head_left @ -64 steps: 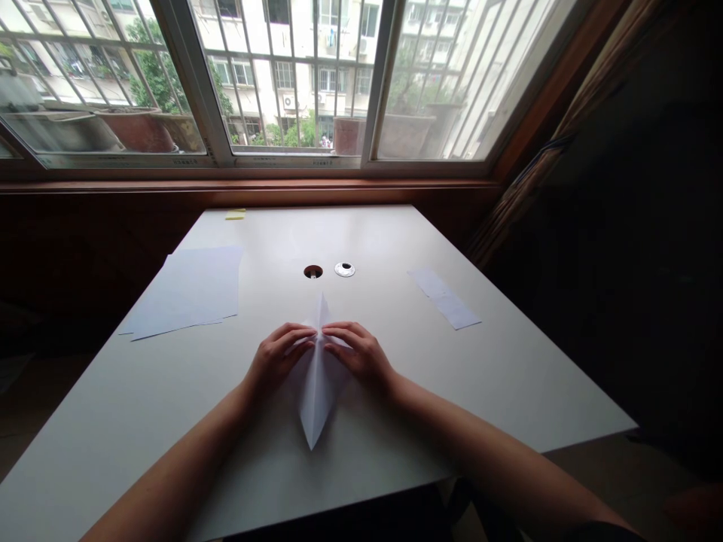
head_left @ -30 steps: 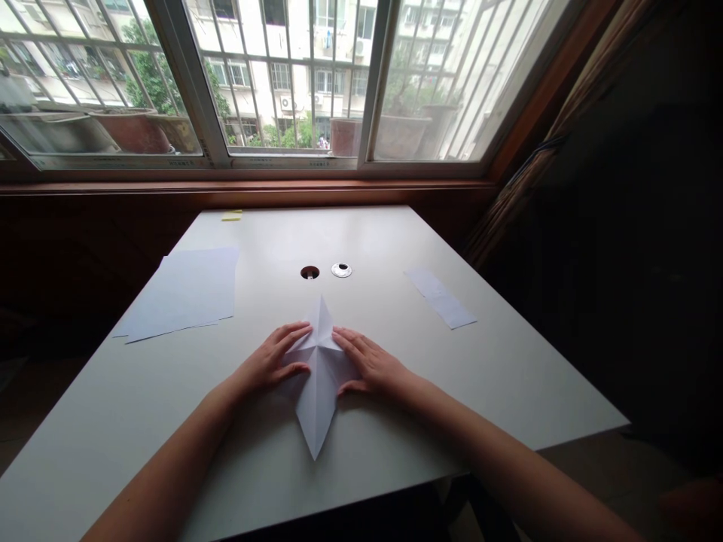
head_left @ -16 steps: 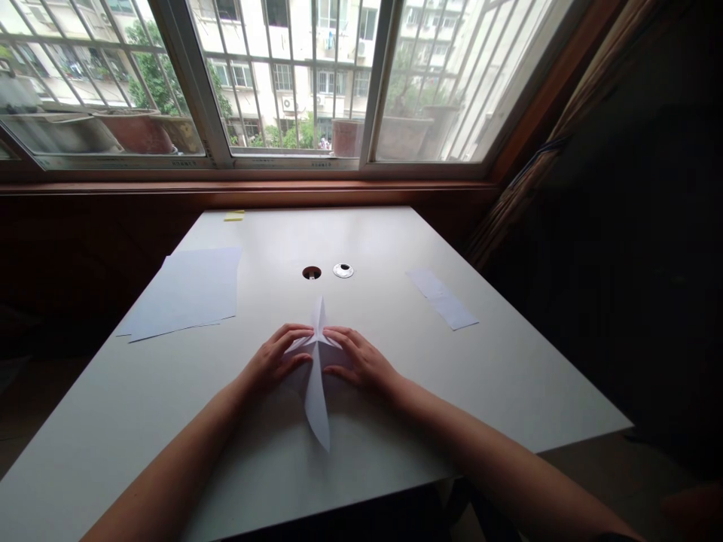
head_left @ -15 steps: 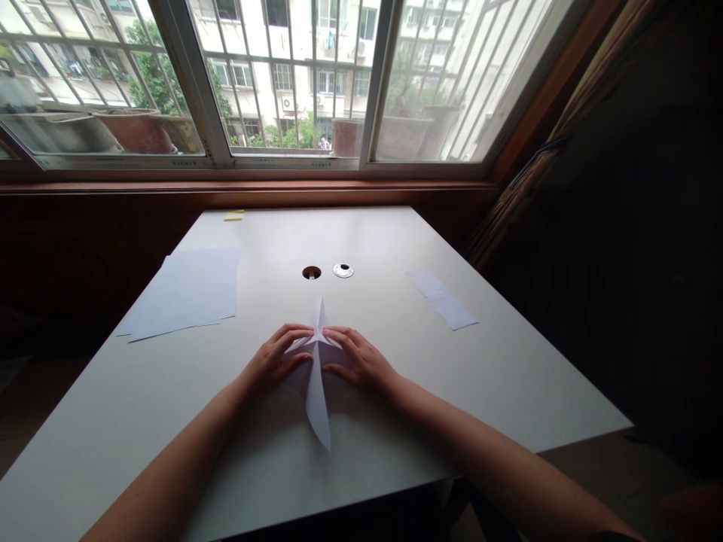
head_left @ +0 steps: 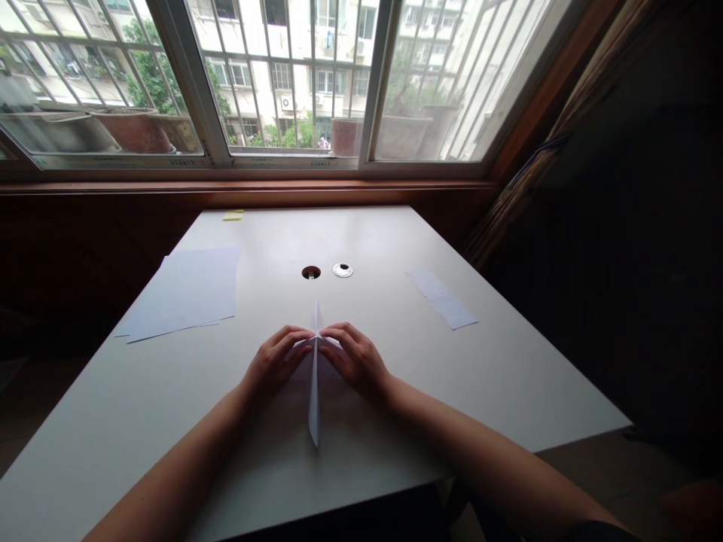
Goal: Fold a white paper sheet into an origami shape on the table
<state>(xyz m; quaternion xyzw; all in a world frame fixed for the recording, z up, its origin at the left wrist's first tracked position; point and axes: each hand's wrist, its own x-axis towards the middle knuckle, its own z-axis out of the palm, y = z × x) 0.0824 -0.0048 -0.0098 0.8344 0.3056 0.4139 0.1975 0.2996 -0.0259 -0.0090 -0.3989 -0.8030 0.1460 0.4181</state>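
Note:
A folded sheet of white paper (head_left: 315, 399) stands on edge over the table in front of me, with flaps spreading to both sides from a central crease. On its left side, my left hand (head_left: 275, 357) pinches one flap between thumb and fingers. From the other side my right hand (head_left: 355, 360) grips the opposite flap the same way. The fingertips of both hands almost meet at the paper's middle. One narrow point of it faces me and another points toward the window. Parts of the side flaps are hidden behind the fingers.
Several loose white sheets (head_left: 186, 293) lie at the left on the white table (head_left: 480, 376). To the right is a creased paper strip (head_left: 442, 299). A round cable hole (head_left: 311, 272) and its metal cover (head_left: 343, 270) sit beyond my hands. A yellow slip (head_left: 233, 215) lies near the far edge.
Both hands have squeezed slightly inward on the paper. Its near flap has narrowed and straightened, and its near tip has shifted a little left.

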